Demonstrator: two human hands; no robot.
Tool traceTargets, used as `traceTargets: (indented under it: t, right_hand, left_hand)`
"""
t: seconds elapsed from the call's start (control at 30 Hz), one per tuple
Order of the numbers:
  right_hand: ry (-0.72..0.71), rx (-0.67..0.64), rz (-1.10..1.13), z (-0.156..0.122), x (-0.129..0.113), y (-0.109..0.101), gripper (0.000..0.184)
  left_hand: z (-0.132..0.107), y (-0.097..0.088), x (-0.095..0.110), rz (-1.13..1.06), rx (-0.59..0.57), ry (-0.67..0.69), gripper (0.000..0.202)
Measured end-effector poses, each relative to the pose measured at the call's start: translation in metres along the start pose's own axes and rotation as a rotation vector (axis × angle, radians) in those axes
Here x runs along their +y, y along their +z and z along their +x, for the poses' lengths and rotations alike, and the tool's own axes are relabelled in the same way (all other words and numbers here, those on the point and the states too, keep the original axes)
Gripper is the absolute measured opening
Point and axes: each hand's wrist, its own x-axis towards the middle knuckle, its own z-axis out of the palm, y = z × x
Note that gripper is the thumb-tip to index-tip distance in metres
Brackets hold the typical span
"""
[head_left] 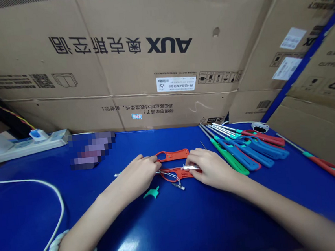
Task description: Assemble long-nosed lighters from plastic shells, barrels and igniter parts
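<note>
My left hand is closed on a thin metal lighter tube, whose end sticks out to the left. My right hand pinches a small silver cylindrical part above an orange-red lighter handle half. White wires run from between the hands to a small metal-tipped piece lying in front. A second orange-red handle half lies just behind, close to the fingers of both hands. A green trigger rests on the table below my left hand. My fingertips are partly hidden.
Several long-tube lighters in green, blue and red lie to the right, with another red lighter at the far right. A white power strip and white cable are at left. Cardboard boxes wall the blue table.
</note>
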Motion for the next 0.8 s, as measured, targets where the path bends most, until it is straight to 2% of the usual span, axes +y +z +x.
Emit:
traceTargets:
  t: [0.5, 0.67, 0.8]
  right_hand:
    - [-0.022, -0.073, -0.059, 0.0013, -0.0015, 0.0006, 0.008]
    - [-0.024, -0.089, -0.075, 0.0014, -0.0023, -0.0001, 0.008]
    - [-0.023, -0.094, -0.082, 0.0005, -0.0015, 0.0016, 0.007]
  left_hand:
    - [0.0004, 0.0001, 0.0003, 0.057, 0.013, -0.010, 0.021]
    - [-0.0003, -0.0004, 0.0010, 0.071, 0.101, -0.001, 0.018]
    - [0.0006, 0.0016, 0.0040, 0.049, 0.166, 0.108, 0.018]
